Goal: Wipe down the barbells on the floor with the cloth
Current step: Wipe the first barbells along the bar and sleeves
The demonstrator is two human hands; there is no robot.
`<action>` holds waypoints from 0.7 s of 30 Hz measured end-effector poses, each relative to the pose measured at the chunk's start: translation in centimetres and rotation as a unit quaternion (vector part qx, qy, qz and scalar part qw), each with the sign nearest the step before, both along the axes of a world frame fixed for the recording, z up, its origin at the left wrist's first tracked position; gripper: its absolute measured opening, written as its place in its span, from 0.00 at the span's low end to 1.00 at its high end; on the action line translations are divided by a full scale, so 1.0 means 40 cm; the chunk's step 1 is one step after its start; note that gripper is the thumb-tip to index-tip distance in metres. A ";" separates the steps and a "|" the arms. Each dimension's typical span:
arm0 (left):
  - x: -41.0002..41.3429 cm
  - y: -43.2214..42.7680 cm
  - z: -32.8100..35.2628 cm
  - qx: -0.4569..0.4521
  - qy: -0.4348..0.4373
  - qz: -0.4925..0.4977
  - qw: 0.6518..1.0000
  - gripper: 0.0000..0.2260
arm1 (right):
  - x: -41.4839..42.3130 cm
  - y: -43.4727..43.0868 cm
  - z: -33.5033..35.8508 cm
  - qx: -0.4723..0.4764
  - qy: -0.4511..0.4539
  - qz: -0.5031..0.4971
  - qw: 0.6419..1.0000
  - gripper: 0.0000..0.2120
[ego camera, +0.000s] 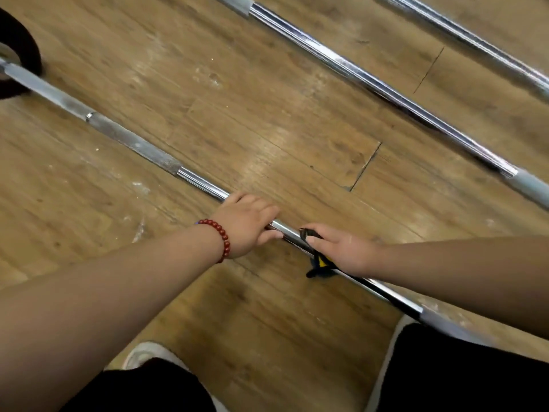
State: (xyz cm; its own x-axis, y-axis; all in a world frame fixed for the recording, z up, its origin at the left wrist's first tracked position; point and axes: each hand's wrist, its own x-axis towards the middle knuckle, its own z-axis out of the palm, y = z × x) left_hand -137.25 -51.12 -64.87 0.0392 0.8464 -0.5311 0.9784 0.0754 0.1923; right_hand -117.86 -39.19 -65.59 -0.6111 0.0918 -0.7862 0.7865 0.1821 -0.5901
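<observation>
At the far left, at the top edge, you see a black weight plate (20, 52) on the end of the nearest barbell (130, 141). This bar lies on the wooden floor (237, 114) and runs diagonally from the upper left down to the lower right, passing in front of your knees. Its left part is dull and rough grey, and its middle part is shiny chrome.

Your left hand (248, 223) is on the shiny middle part. The fingers are curled over the top of the bar and the thumb comes under it, so this hand grasps the bar. On its wrist there is a bracelet (220, 237) of dark red beads. Below it, near the bottom edge, the toe of a white shoe (142, 353) shows beside your dark trouser leg.

Just beside it, a little further right along the same bar, your right hand (341, 248) grips the cloth (317, 261), which is dark with a yellow patch. The cloth is wrapped on the bar under this hand and one end hangs down to the floor.

Further right, a second barbell (371, 81) lies parallel to the first, well apart from it. A third barbell (481, 44) crosses the upper right corner. Neither hand touches these two.
</observation>
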 end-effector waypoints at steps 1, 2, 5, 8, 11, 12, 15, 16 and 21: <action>-0.010 0.000 0.002 0.001 0.008 -0.005 1.000 0.26 | 0.007 -0.006 0.002 0.029 -0.001 0.019 0.999 0.15; -0.018 -0.003 0.001 0.009 0.012 -0.014 1.000 0.26 | 0.006 -0.014 0.009 0.056 0.001 0.039 0.998 0.14; -0.045 -0.016 0.001 0.072 0.001 -0.069 0.995 0.24 | -0.044 -0.050 0.025 0.114 0.032 0.054 0.991 0.14; -0.080 -0.024 -0.014 0.088 0.013 -0.123 0.988 0.23 | -0.102 -0.085 0.015 0.195 0.056 0.055 0.978 0.18; -0.095 -0.015 -0.010 0.069 0.027 -0.145 0.987 0.23 | -0.093 -0.103 -0.003 0.262 0.071 0.056 0.961 0.19; -0.098 -0.012 -0.014 0.075 0.038 -0.155 0.984 0.24 | -0.078 -0.109 -0.006 0.290 0.076 0.067 0.952 0.19; -0.097 -0.022 -0.022 0.095 0.014 -0.166 0.981 0.23 | -0.036 -0.126 -0.013 0.399 0.080 0.102 0.908 0.20; -0.100 -0.028 -0.033 0.119 0.014 -0.170 0.978 0.22 | -0.027 -0.134 -0.014 0.435 0.084 0.108 0.890 0.21; -0.082 -0.031 -0.022 0.115 0.027 -0.148 0.982 0.22 | -0.006 -0.184 -0.030 0.526 0.124 0.112 0.834 0.24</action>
